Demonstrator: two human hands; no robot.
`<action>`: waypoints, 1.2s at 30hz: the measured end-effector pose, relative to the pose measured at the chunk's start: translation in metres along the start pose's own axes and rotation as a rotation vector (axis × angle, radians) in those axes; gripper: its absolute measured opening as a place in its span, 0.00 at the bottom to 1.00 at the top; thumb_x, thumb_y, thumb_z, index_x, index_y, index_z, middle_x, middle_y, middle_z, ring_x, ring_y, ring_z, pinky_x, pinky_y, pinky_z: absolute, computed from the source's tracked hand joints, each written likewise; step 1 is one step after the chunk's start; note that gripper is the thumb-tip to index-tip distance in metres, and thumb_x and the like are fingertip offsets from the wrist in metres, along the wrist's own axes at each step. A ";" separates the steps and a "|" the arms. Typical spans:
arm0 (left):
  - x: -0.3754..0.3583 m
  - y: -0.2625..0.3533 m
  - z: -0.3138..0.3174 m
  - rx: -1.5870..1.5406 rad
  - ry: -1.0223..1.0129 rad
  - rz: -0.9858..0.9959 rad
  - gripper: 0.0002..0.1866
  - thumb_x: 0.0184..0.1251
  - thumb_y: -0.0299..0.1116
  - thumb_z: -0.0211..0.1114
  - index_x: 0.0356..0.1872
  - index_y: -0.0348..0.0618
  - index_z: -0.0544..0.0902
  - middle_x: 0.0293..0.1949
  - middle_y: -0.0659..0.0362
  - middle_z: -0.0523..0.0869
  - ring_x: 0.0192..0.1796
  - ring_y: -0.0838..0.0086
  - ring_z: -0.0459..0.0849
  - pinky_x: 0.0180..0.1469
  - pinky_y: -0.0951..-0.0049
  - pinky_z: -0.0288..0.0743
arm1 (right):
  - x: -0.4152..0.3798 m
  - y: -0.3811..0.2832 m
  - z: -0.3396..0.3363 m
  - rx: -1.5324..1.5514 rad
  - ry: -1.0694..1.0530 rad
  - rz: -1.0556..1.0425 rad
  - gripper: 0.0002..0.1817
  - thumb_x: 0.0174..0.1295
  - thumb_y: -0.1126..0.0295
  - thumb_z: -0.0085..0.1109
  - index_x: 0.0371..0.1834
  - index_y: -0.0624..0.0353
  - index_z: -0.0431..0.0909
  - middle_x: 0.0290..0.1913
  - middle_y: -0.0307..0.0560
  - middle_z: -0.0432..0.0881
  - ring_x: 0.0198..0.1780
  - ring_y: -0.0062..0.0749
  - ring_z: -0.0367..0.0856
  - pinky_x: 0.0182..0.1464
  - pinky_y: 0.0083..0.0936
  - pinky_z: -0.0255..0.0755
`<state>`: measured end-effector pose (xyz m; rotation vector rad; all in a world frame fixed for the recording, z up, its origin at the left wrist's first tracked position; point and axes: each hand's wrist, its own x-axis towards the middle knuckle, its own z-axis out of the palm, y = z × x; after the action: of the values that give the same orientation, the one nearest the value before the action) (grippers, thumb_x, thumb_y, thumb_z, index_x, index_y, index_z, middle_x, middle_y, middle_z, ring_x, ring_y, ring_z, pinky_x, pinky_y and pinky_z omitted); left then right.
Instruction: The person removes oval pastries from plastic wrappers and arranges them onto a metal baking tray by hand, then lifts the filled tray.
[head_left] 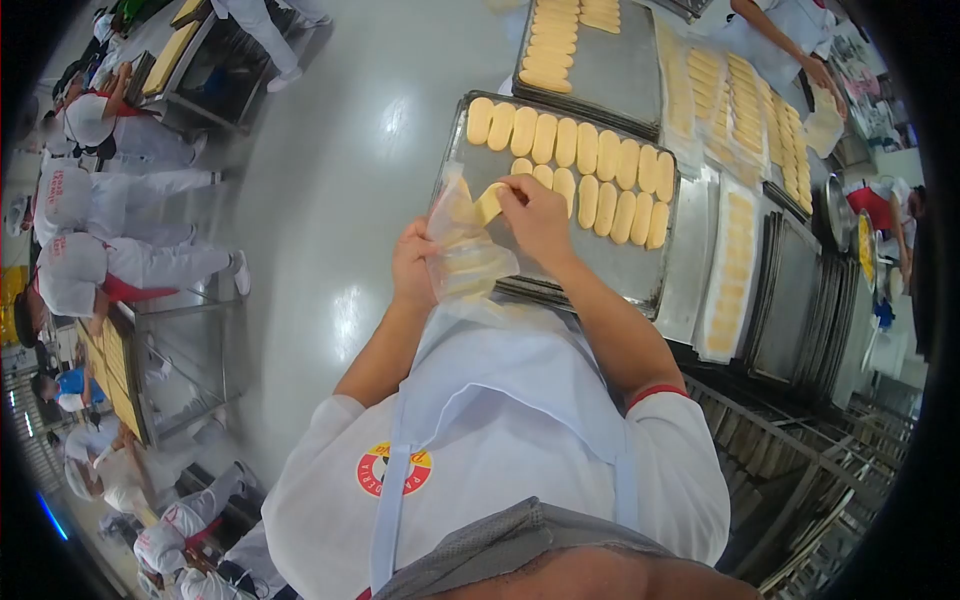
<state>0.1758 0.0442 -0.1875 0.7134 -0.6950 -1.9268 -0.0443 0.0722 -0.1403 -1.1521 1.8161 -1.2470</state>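
My left hand [414, 262] is closed on the edge of a clear plastic bag [470, 262], which hangs over the near left corner of a metal tray [600, 262]. Pinched in my right hand [535, 215] is a pale yellow finger-shaped biscuit [489, 204], held at the bag's opening. Two rows of similar biscuits [587, 148] lie on the tray; my right hand covers part of the lower row's left end. More yellow pieces show blurrily through the bag.
Beyond stands another biscuit tray [620, 75]. To the right are plastic-covered biscuits [735, 90], a long white sheet [728, 270] and stacked dark trays [790, 300]. A person's hand [822, 78] is at the upper right. Several people work at tables on the left.
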 end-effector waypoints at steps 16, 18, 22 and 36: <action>-0.010 0.032 -0.038 -0.217 0.133 -0.041 0.15 0.62 0.29 0.55 0.49 0.40 0.80 0.54 0.48 0.88 0.57 0.54 0.88 0.64 0.50 0.86 | 0.015 0.047 -0.005 -0.768 -0.143 -0.806 0.22 0.61 0.66 0.74 0.60 0.51 0.85 0.55 0.42 0.86 0.57 0.42 0.85 0.66 0.47 0.76; -0.009 0.029 -0.038 -0.210 0.113 -0.063 0.14 0.63 0.29 0.55 0.48 0.39 0.80 0.53 0.49 0.89 0.56 0.55 0.89 0.63 0.52 0.86 | 0.006 0.051 0.001 -0.764 -0.156 -0.832 0.24 0.60 0.64 0.75 0.61 0.50 0.85 0.58 0.40 0.85 0.62 0.41 0.83 0.72 0.54 0.71; -0.007 0.025 -0.035 -0.238 0.076 -0.106 0.13 0.63 0.30 0.57 0.48 0.39 0.80 0.51 0.50 0.89 0.55 0.58 0.89 0.63 0.55 0.86 | 0.002 0.046 0.005 -0.777 -0.129 -0.791 0.23 0.60 0.62 0.75 0.60 0.50 0.85 0.60 0.40 0.83 0.65 0.39 0.81 0.78 0.61 0.63; 0.001 0.021 -0.028 -0.339 0.034 -0.176 0.18 0.64 0.32 0.58 0.54 0.39 0.82 0.52 0.50 0.89 0.56 0.56 0.89 0.64 0.53 0.85 | 0.016 0.032 0.011 -0.735 0.094 -0.604 0.14 0.65 0.64 0.71 0.52 0.52 0.87 0.56 0.45 0.87 0.61 0.43 0.84 0.75 0.58 0.68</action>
<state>0.2078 0.0302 -0.1916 0.6066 -0.2796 -2.1187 -0.0510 0.0589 -0.1749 -2.1994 2.1550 -0.9358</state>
